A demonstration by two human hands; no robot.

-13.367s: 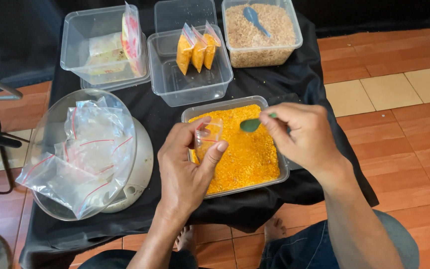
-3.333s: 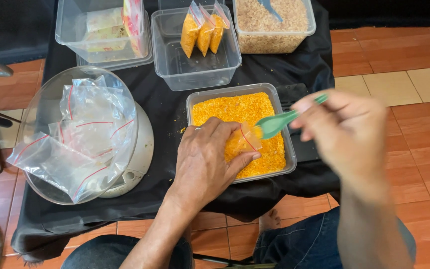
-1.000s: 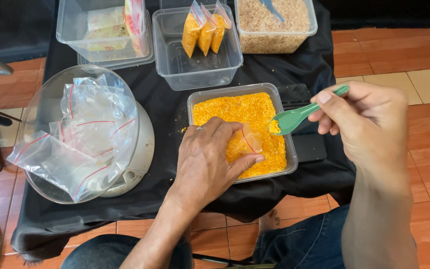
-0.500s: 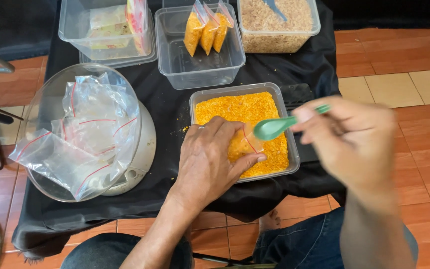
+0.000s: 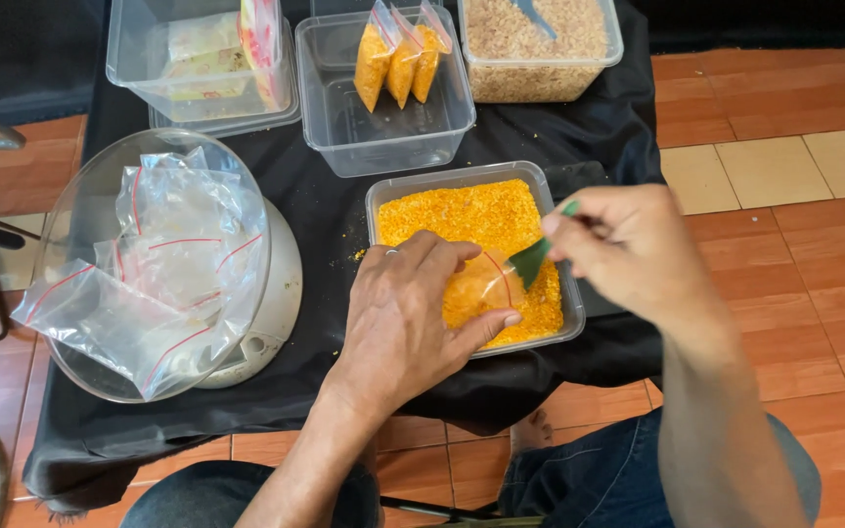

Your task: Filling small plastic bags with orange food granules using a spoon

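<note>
We see the small clear bag [image 5: 478, 286] over the tray of orange crumbs [image 5: 462, 210], pinched open by the left hand [image 5: 408, 308]. The right hand [image 5: 628, 249] grips a green spoon [image 5: 532, 258], tipped at the bag's mouth. Empty bags [image 5: 149, 264] fill the bowl on the tabletop [image 5: 325, 210].

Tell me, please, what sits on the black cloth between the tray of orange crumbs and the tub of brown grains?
In the head view, a clear tub with three small orange-filled bags sits between the crumb tray and grain tub.

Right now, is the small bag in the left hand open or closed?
Open. The left hand holds the small bag over the orange grains, and the green spoon tip points into its mouth.
</note>
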